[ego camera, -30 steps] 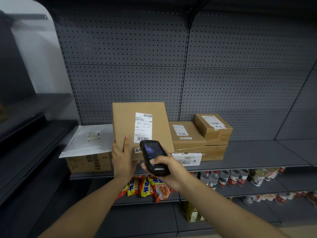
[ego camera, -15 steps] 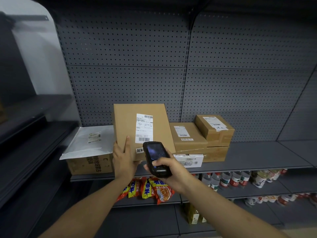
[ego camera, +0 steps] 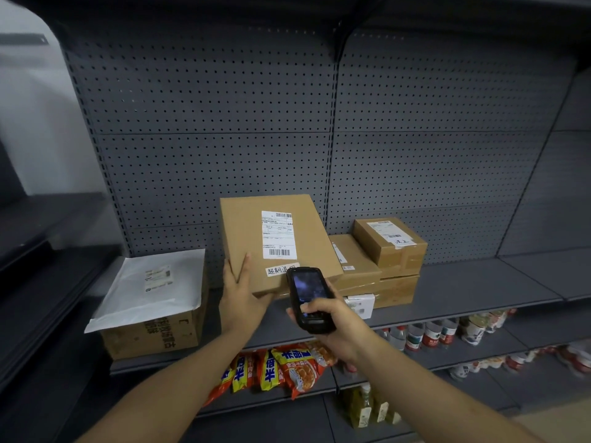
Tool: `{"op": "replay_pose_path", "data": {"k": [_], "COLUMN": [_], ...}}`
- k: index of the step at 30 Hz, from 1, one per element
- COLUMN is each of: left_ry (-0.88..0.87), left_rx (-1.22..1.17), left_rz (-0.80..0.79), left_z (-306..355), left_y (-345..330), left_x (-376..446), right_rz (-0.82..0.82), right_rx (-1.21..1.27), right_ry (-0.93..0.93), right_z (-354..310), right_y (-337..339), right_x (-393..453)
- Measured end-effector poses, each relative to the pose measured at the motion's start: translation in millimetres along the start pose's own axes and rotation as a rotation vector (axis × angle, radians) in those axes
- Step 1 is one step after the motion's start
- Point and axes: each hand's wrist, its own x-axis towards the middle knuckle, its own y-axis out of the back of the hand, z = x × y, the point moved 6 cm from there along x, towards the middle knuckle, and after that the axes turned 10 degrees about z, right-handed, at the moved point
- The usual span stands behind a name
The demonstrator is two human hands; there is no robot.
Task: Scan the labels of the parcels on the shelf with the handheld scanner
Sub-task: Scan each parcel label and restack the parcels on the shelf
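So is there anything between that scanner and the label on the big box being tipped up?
Nothing visible. The handheld scanner, gripped in the right hand, sits just below the shipping label on the flat cardboard parcel. The left hand grips the parcel's lower left corner, clear of the label.

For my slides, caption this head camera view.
Left hand tilts a flat parcel while right hand aims the scanner.

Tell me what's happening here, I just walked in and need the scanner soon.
A person is scanning parcels on the shelf. The left hand props up a flat box by its lower corner, label facing out. The right hand holds the scanner just below that label. Other parcels wait alongside.
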Motion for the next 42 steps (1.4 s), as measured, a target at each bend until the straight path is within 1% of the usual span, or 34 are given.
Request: {"op": "replay_pose_path", "data": {"k": [7, 10, 16, 23, 28, 34, 42], "left_ry": [0.015, 0.023, 0.084, 0.093, 0.115, 0.194, 0.167], "left_rx": [0.018, 0.016, -0.049, -0.066, -0.088, -0.135, -0.126], "left_rz": [-0.086, -0.113, -0.155, -0.221, -0.239, -0.266, -0.289], "left_z": [11, 22, 49, 81, 89, 73, 71], "left_y": [-30, -51, -109, -182, -220, -243, -249], "left_x": [26, 36, 60, 87, 89, 90, 96], "right_rz": [0.080, 0.107, 0.213, 0.259, 0.266, 0.241, 0.250], "right_rx": [0.004, -0.064, -0.143, -0.153, -0.162, -0.161, -0.158], "right_ry": [0.103, 0.151, 0.215, 0.189, 0.159, 0.119, 0.122], "right_z": [-17, -32, -71, -118, -133, -129, -127], "right_y": [25, 39, 83, 135, 163, 176, 179], "right_x": [31, 44, 86, 142, 177, 200, 212]}}
